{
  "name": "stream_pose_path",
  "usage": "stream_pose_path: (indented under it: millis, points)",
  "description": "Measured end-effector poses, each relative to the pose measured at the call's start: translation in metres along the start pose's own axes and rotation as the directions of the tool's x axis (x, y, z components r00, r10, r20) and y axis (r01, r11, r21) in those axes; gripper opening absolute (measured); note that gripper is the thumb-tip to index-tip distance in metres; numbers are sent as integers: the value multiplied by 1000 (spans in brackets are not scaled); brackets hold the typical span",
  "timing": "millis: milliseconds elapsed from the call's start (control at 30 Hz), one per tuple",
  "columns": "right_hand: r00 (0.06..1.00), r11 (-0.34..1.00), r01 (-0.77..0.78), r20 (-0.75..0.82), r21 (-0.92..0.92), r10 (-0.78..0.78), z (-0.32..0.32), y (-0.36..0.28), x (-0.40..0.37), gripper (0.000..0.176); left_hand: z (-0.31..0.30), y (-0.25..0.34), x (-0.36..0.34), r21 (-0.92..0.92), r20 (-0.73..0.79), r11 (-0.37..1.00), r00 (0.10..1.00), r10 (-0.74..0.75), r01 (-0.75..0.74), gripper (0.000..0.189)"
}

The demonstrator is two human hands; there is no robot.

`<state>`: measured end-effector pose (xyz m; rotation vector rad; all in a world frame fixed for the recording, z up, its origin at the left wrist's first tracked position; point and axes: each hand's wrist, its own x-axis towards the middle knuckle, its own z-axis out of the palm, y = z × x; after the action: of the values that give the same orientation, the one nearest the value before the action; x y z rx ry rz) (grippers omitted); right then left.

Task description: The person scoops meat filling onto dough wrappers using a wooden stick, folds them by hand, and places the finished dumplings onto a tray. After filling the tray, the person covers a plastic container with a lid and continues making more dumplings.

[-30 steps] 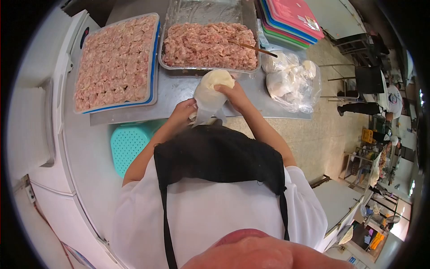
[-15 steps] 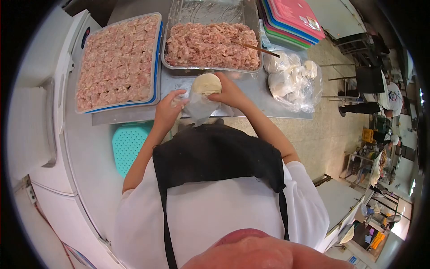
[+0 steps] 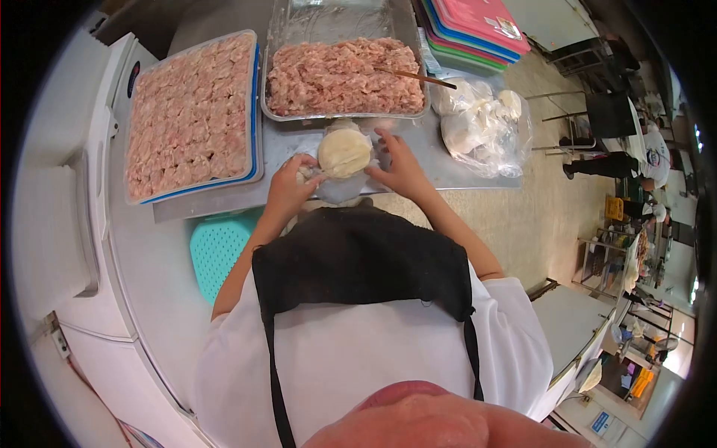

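Observation:
A round, pale stack of dough wrappers (image 3: 344, 154) lies on the metal table between my two hands, with a clear plastic bag (image 3: 340, 192) spread under and around it. On the left of the stack, my left hand (image 3: 290, 188) has its thumb and fingers closed on a crumpled edge of that plastic. My right hand (image 3: 403, 170) rests on the other side with thumb and fingers apart, close to the plastic. Just beyond the wrappers stands a clear tub (image 3: 340, 116) of ground meat mixture (image 3: 343, 78), with a thin brown stick (image 3: 422, 77) lying across it.
Left of the tub sits a tray (image 3: 254, 142) packed with rows of meat-filled pieces. A plastic bag of pale wrappers (image 3: 485, 131) lies at the right. Stacked coloured lids (image 3: 478, 30) are behind it. A turquoise basket (image 3: 216, 250) is below the table edge. A person (image 3: 635, 160) stands far right.
The wrapper stack went from my right hand down onto the table, lying flat on the plastic. My right hand let go and opened. The left hand moved slightly lower.

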<state>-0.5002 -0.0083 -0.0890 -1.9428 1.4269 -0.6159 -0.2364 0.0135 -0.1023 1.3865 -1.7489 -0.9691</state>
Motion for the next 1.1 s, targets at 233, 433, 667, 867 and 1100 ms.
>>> stream_pose_path:
  millis: [233,433,667,867,1100]
  points:
    - [981,980,-192,1,49,192,37,-3,1,59,-9,40,23,161,39,985,998,51,-57,38]
    - [994,981,-62,-104,-183,44,1,43,28,33,-1,32,58,183,41,983,999,26,-33,39]
    - [997,997,-67,-42,-24,66,-23,15,19,35,1,13,52,21,2,986,986,-166,166,39]
    - [960,960,279,-31,14,-279,42,42,52,37,16,-3,38,-25,11,983,983,-183,183,40]
    - [987,943,144,-31,-300,-160,-2,43,51,36,2,-17,22,-188,-36,971,986,-160,151,35]
